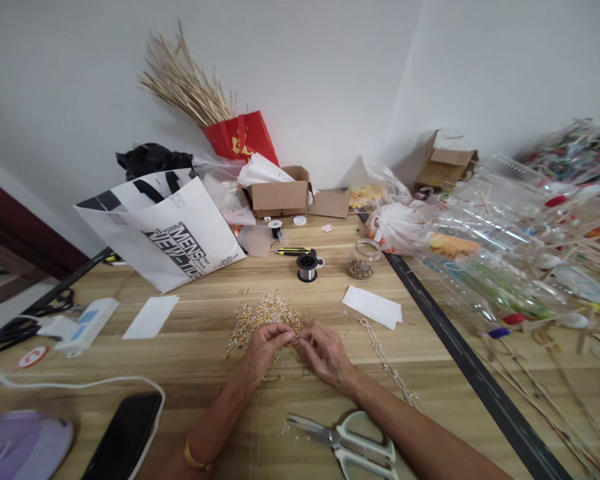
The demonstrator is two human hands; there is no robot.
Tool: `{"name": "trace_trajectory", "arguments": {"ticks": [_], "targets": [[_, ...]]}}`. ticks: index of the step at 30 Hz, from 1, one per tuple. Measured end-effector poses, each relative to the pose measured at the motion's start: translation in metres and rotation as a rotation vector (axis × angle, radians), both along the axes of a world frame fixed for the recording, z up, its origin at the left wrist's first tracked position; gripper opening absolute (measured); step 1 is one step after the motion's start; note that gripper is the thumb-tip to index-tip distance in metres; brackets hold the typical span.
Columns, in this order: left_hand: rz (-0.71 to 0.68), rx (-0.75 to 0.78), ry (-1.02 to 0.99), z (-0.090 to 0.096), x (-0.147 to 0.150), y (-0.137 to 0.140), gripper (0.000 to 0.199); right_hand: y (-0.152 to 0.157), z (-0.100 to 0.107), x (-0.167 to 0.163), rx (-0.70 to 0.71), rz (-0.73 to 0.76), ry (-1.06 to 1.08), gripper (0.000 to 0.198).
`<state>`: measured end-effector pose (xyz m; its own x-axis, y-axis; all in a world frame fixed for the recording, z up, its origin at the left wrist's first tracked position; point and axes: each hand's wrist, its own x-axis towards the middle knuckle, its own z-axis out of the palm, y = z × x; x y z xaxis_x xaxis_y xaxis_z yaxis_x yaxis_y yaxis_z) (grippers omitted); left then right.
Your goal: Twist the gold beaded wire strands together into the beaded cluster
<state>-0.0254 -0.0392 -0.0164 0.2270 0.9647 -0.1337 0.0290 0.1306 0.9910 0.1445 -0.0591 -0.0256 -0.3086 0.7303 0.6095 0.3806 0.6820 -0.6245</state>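
Observation:
My left hand (269,345) and my right hand (325,350) meet fingertip to fingertip above the table, thumbs and forefingers pinched. Whatever they pinch is too small to make out. Just behind and left of them spreads a pile of clear and gold beads (263,317). A beaded chain (387,363) lies to the right of my right hand. Below my wrists rest white-handled scissors (347,443), partly under my right forearm. Farther back stand a spool of wire (307,268) and a glass jar (364,259) with small coloured beads in its bottom.
A white paper bag (165,227), a power strip (86,327) and a black phone (125,437) are on the left. White paper (373,305) lies behind the chain. Plastic bottles (460,293) crowd the right side. A cardboard box (280,195) stands by the wall.

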Motion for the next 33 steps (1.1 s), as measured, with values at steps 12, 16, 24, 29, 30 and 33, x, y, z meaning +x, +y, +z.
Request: {"name": "trace_trajectory", "arguments": {"ticks": [12, 16, 24, 29, 30, 33], "targets": [[-0.025, 0.039, 0.036, -0.001, -0.003, 0.000, 0.014, 0.001, -0.001, 0.000, -0.009, -0.008, -0.018, 0.011], [-0.023, 0.037, 0.050, 0.002, -0.003, 0.000, 0.014, 0.001, -0.001, -0.001, -0.007, -0.010, -0.017, 0.010], [-0.003, 0.045, 0.048, -0.003, -0.004, 0.002, 0.017, 0.000, 0.001, 0.000, -0.016, -0.012, -0.021, 0.011], [0.003, 0.046, 0.063, 0.003, -0.003, 0.001, 0.017, 0.001, 0.000, 0.000, -0.002, -0.019, -0.026, 0.011], [0.004, 0.050, 0.068, 0.005, -0.003, 0.000, 0.016, 0.001, 0.000, 0.000, -0.001, -0.018, -0.026, 0.011], [0.009, 0.064, 0.086, 0.008, -0.002, 0.000, 0.016, 0.001, -0.001, 0.001, -0.005, -0.017, -0.030, 0.011]]}}
